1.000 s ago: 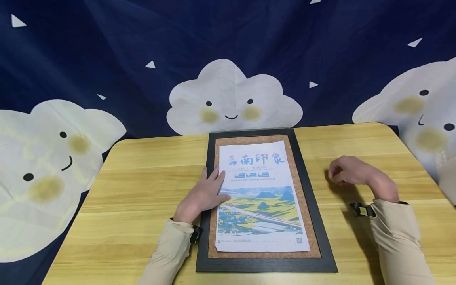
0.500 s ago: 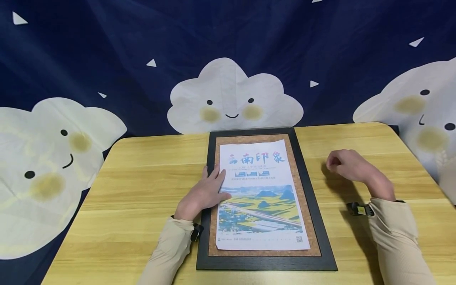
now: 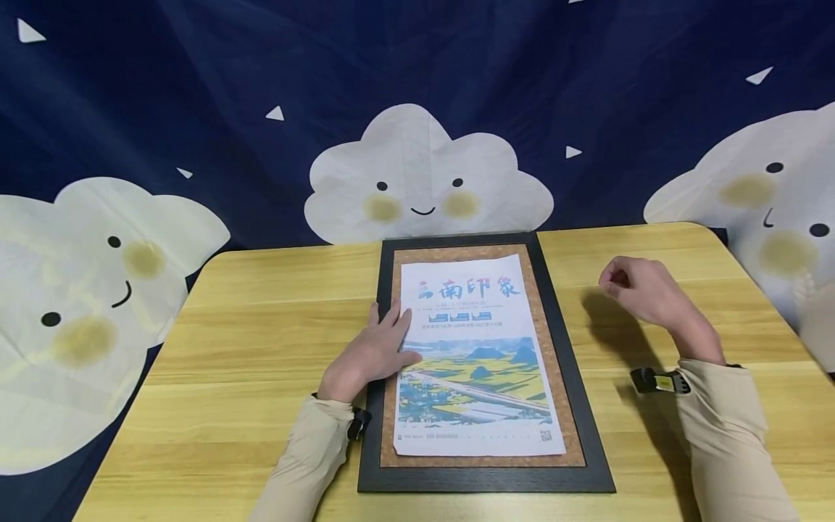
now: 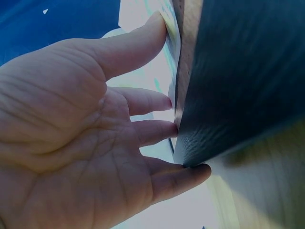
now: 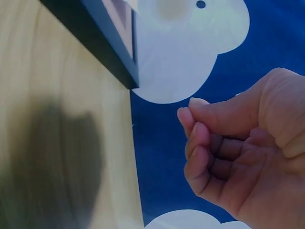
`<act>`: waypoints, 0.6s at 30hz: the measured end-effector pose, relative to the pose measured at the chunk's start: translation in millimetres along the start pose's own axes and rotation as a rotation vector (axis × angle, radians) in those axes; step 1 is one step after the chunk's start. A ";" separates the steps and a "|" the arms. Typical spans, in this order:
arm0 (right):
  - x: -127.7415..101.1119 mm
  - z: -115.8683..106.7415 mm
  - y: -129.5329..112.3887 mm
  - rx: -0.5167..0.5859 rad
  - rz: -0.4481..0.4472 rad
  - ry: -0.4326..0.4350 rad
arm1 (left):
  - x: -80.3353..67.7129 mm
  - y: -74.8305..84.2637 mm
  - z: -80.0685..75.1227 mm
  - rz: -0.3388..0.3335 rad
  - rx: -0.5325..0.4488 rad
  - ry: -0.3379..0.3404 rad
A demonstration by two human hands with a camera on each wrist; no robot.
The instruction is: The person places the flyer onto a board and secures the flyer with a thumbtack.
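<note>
A printed poster sheet (image 3: 476, 312) with a landscape picture lies on the cork board (image 3: 574, 435), inside its black frame (image 3: 485, 480). My left hand (image 3: 368, 359) rests across the left side with spread fingers. Its thumb and some fingertips touch the paper's left edge, while the little finger lies against the frame in the left wrist view. To the right of the frame, my right hand (image 3: 646, 293) is raised over the table. Its fingers are curled, and the thumb tip meets the index finger (image 5: 185, 119). Nothing shows between them.
The wooden table (image 3: 248, 326) carries the frame, whose far edge lies along the table's back edge. A dark blue cloth (image 3: 417, 51) with smiling white clouds hangs behind and beside the table. Each wrist wears a black strap device (image 3: 659, 380).
My right hand has risen a little toward the back of the table and turned, its fingers still curled. The left hand, poster and frame have stayed in place.
</note>
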State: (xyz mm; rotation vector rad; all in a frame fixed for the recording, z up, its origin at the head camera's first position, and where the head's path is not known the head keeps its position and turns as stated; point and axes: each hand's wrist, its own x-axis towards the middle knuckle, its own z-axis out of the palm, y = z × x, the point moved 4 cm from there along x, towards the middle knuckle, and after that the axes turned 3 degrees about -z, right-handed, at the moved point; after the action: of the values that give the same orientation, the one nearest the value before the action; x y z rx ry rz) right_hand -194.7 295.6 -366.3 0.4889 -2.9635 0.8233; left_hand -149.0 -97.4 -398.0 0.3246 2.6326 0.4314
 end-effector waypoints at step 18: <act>1.2 2.9 -9.4 0.179 0.078 0.087 | -0.2 -0.7 1.7 0.005 -0.007 -0.005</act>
State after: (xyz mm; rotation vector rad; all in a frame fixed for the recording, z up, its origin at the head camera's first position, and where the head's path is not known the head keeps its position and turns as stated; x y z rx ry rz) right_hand -192.8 286.1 -363.9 0.3350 -2.8603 1.0940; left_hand -148.2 -97.6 -399.6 0.3296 2.6252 0.4413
